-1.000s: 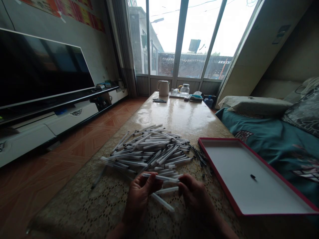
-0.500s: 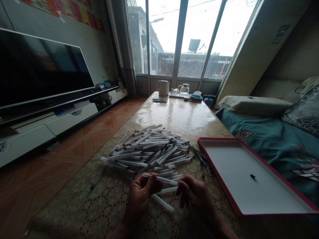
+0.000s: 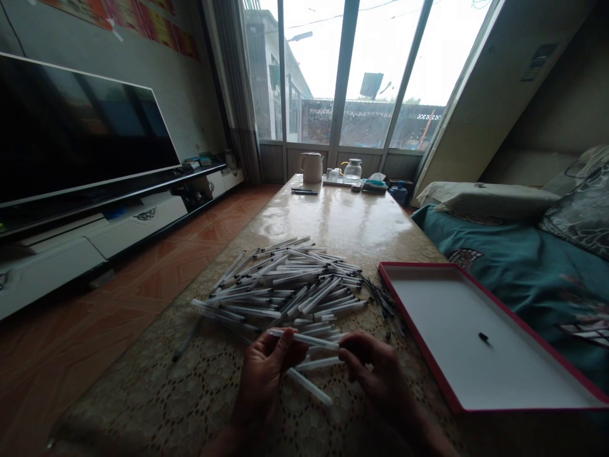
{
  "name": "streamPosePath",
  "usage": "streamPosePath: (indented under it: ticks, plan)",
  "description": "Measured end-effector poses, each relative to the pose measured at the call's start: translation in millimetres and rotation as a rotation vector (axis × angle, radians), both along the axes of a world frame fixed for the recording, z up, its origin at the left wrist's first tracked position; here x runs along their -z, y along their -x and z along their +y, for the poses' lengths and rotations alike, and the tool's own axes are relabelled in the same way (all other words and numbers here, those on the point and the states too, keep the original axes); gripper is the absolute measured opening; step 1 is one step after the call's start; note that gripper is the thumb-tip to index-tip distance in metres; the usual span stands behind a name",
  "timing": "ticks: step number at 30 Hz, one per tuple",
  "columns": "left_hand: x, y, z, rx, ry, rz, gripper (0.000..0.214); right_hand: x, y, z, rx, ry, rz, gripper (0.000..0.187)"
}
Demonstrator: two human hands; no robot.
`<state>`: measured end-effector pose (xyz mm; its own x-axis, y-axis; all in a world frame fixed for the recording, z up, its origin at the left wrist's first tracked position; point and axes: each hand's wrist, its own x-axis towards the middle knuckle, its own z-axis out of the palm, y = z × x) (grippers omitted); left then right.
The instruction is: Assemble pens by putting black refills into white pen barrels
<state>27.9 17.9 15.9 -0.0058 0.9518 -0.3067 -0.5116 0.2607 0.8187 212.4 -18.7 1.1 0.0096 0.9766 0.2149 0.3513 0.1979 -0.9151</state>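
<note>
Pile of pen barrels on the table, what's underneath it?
Floral tablecloth shows around the pile of pen barrels; whatever lies beneath its middle is covered and can't be seen.

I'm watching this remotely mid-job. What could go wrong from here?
1. The left hand pinches the white tube toward one end, with the right hand at the other; if it slips, it could get lost among the similar tubes in the pile.
2. Two loose tubes lie between the hands, so a wrist might knock them.
3. The small black piece lies loose in the tray and could slide if that is bumped.
</note>
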Motion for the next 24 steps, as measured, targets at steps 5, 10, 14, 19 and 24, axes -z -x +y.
streamPosePath:
  ticks: [5,10,14,19,24]
  plan:
    - [6.2,7,7,-0.144,-0.008,-0.052,0.035,-8.4,-14,3,0.053,-0.052,-0.192,0.020]
    - [5.4,14,9,-0.300,-0.053,-0.111,0.035,-27.7,-46,3,0.027,0.042,-0.271,0.023]
    - [1.8,9,2,-0.160,-0.140,-0.021,0.029,-42.1,-71,0,0.197,0.114,-0.324,0.026]
    - [5.5,-3,-10,0.161,-0.407,0.357,0.015,-44.7,-86,12,0.619,0.170,-0.604,0.019]
    - [12.5,-5,-13,0.306,-0.887,0.927,0.015,-40.6,-85,37,0.682,0.202,-0.834,0.023]
